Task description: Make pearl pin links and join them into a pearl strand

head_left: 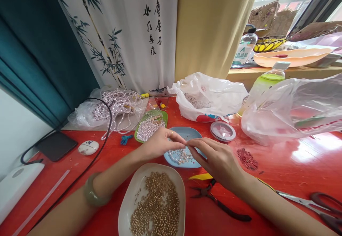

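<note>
My left hand (165, 141) and my right hand (213, 155) meet fingertip to fingertip above a blue tray (171, 156). Each is closed in a pinch; whatever sits between the fingertips is too small to make out. Small silvery beaded pieces (181, 155) lie in the blue tray under them. Nearer to me stands a cream tray (125, 207) with a heap of gold beads (157, 207). Behind my left hand is a green tray (166, 116) of pale pink beads (151, 126). Dark-handled pliers (227, 210) rest on the red table below my right hand.
Scissors (307, 202) lie at the right, near a pile of dark red bits (247, 158). A round spool (222, 131) and plastic bags (208, 95) stand at the back. Bead strands (117, 104), a black cable (107, 132), a mouse (88, 147) and a phone (56, 145) occupy the left.
</note>
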`<state>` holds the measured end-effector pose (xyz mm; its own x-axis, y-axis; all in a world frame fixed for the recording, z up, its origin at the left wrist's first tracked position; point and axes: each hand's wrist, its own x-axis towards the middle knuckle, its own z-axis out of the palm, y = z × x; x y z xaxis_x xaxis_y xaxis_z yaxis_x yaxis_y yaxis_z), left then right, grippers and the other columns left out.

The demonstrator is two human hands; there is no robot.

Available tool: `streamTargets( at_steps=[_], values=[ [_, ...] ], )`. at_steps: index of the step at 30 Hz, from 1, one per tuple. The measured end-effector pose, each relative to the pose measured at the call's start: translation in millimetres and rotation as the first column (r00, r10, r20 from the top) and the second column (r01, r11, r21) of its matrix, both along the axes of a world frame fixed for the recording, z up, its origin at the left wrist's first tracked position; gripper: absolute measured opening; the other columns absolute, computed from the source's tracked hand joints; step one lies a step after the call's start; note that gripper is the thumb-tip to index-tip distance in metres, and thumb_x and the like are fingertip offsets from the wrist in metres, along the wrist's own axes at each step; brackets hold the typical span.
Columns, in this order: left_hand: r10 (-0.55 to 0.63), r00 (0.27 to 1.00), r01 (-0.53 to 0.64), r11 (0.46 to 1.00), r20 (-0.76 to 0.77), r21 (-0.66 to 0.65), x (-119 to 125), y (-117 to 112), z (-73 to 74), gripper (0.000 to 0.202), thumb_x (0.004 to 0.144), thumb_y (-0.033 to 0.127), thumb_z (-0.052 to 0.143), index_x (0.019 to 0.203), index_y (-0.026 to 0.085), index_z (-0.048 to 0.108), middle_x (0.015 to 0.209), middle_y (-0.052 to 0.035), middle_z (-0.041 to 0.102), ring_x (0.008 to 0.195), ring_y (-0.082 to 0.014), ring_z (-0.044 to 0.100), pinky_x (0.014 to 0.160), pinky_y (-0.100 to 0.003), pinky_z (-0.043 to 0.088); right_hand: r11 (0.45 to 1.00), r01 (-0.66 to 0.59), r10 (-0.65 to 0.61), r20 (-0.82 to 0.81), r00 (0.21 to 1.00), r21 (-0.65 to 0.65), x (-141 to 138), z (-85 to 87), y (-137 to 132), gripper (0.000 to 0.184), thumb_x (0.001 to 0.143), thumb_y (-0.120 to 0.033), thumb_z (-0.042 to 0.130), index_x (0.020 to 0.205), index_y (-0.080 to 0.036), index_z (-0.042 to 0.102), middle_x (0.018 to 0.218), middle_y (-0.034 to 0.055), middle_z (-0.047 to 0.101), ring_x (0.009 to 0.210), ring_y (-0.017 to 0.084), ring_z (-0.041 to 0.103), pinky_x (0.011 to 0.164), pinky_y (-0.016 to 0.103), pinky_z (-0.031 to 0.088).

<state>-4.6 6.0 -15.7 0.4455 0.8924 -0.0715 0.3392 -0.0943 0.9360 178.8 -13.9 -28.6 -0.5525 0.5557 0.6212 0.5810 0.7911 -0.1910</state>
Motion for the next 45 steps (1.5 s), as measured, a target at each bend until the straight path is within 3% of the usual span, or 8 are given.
streamTargets(
  at_steps=[3, 7, 16, 19, 23, 30, 35, 45],
  values=[
    [-0.187, 0.962, 0.225, 0.955, -0.198, 0.193, -3.4, -1.7, -2.8, 0.013, 0.07, 0.018, 0.058, 0.08, 0.017, 0.067, 0.081, -0.0046, 0.067, 0.079, -0.0177, 0.055, 0.072, -0.03, 0.042, 0.994, 0.045, -0.046, -0.012, 0.999, -0.099, 1.4, 2.7, 2.1, 0.019, 0.084, -0.019, 0.04, 0.081, -0.017, 0.059, 0.074, 0.0049, 0.065, 0.065, 0.013, 0.059, 0.06, 0.025, 0.046],
    [-0.295, 0.825, 0.495, 0.79, -0.482, 0.362, -7.5, -3.0, -8.0, 0.018, 0.073, 0.012, 0.054, 0.08, 0.022, 0.067, 0.08, -0.0031, 0.064, 0.086, -0.0186, 0.049, 0.072, -0.027, 0.038, 0.984, 0.061, -0.077, -0.088, 0.993, -0.167, 2.3, 5.6, 5.4, 0.017, 0.08, -0.018, 0.043, 0.079, -0.017, 0.059, 0.07, 0.0034, 0.064, 0.062, 0.013, 0.058, 0.059, 0.025, 0.045],
    [-0.125, 0.749, 0.537, 0.689, -0.65, 0.487, -0.6, -0.2, -17.1, 0.014, 0.076, 0.013, 0.05, 0.075, 0.019, 0.062, 0.085, -0.0049, 0.06, 0.09, -0.0205, 0.046, 0.061, -0.025, 0.037, 0.926, 0.02, -0.106, -0.209, 0.972, -0.378, -0.5, 7.8, 5.4, 0.008, 0.073, -0.017, 0.049, 0.072, -0.016, 0.057, 0.068, 0.0016, 0.063, 0.059, 0.011, 0.056, 0.056, 0.023, 0.043],
    [-0.136, 0.804, 0.485, 0.713, -0.578, 0.507, -1.2, 2.4, -13.8, 0.011, 0.077, 0.014, 0.051, 0.078, 0.018, 0.061, 0.088, -0.0049, 0.061, 0.092, -0.0197, 0.047, 0.068, -0.026, 0.039, 0.816, -0.075, -0.152, -0.338, 0.929, -0.573, 0.4, 8.8, 10.2, 0.006, 0.071, -0.019, 0.052, 0.069, -0.016, 0.057, 0.065, 0.001, 0.062, 0.058, 0.011, 0.055, 0.054, 0.022, 0.044],
    [-0.101, 0.951, 0.247, 0.817, -0.293, 0.521, -4.6, 5.4, -5.7, 0.007, 0.078, 0.02, 0.053, 0.08, 0.017, 0.059, 0.086, -0.0042, 0.062, 0.087, -0.0167, 0.05, 0.08, -0.03, 0.039, 0.542, -0.286, -0.198, -0.451, 0.87, -0.79, 1.9, 7.3, 18.3, 0.004, 0.067, -0.019, 0.054, 0.068, -0.016, 0.055, 0.061, -0.0011, 0.058, 0.056, 0.009, 0.054, 0.052, 0.021, 0.043],
    [0.011, 0.989, -0.045, 0.973, 0.147, 0.228, -3.0, 3.5, 3.4, 0.015, 0.076, 0.03, 0.057, 0.078, 0.014, 0.057, 0.08, -0.0039, 0.06, 0.075, -0.0142, 0.055, 0.07, -0.027, 0.043, 0.209, -0.37, -0.272, -0.418, 0.867, -0.905, -2.0, 7.0, 17.2, 0.01, 0.058, -0.015, 0.053, 0.068, -0.016, 0.055, 0.052, -0.0055, 0.054, 0.045, 0.005, 0.047, 0.048, 0.018, 0.039],
    [0.007, 0.971, -0.042, 0.989, 0.24, 0.14, -1.0, 0.8, 5.1, 0.016, 0.073, 0.029, 0.06, 0.075, 0.014, 0.057, 0.077, -0.003, 0.058, 0.073, -0.0135, 0.054, 0.069, -0.027, 0.043, 0.138, -0.428, -0.263, -0.45, 0.853, -0.893, -3.1, 7.3, 11.9, 0.025, 0.057, -0.014, 0.05, 0.081, -0.017, 0.057, 0.057, -0.0047, 0.058, 0.046, 0.006, 0.048, 0.049, 0.019, 0.04],
    [0.02, 0.963, -0.026, 0.999, 0.267, 0.02, 1.8, -2.1, 9.2, 0.009, 0.071, 0.022, 0.058, 0.073, 0.014, 0.054, 0.07, -0.0006, 0.057, 0.067, -0.0112, 0.054, 0.066, -0.026, 0.042, 0.115, -0.396, -0.233, -0.412, 0.881, -0.911, -3.1, 11.6, 7.6, 0.008, 0.06, -0.016, 0.053, 0.064, -0.015, 0.06, 0.058, -0.003, 0.058, 0.047, 0.005, 0.047, 0.05, 0.018, 0.038]
  ],
)
